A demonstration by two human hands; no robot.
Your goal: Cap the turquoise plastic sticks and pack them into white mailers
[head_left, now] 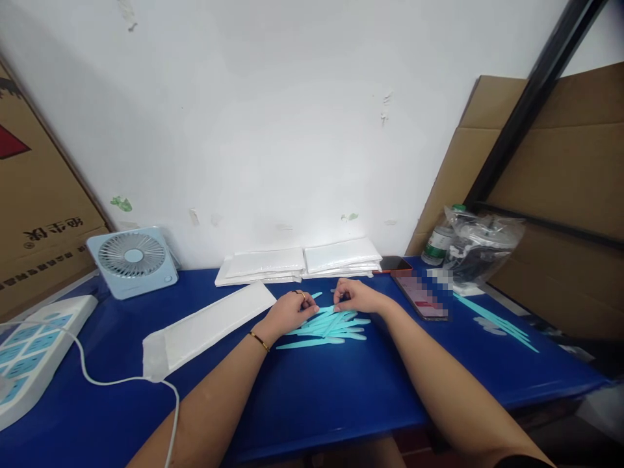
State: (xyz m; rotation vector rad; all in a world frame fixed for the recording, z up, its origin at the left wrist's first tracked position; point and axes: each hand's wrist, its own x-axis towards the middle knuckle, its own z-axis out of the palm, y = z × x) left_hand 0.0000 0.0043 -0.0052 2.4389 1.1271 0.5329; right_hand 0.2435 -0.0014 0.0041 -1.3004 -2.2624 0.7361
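A loose pile of slim turquoise sticks [331, 325] with pale, translucent tips lies on the blue table, pointing in various directions. They look like small facial razors, but the exact kind is hard to make out. My left hand [293, 311] reaches in from the left, its thumb and fingers closed at the pile's upper left edge on a turquoise stick. From the right, my right hand [355, 296] bends down with its fingertips pinched at the top of the pile, also on a turquoise stick. The fingers partly hide what each hand grips.
A long white padded pouch [214, 328] lies to the left, and white packets [266, 261] are stacked against the wall. A blue fan [132, 263], power strip [34, 354] and cable stand left. Right are a phone [419, 296], bottle [437, 244], plastic bag [480, 244] and more turquoise sticks [502, 324].
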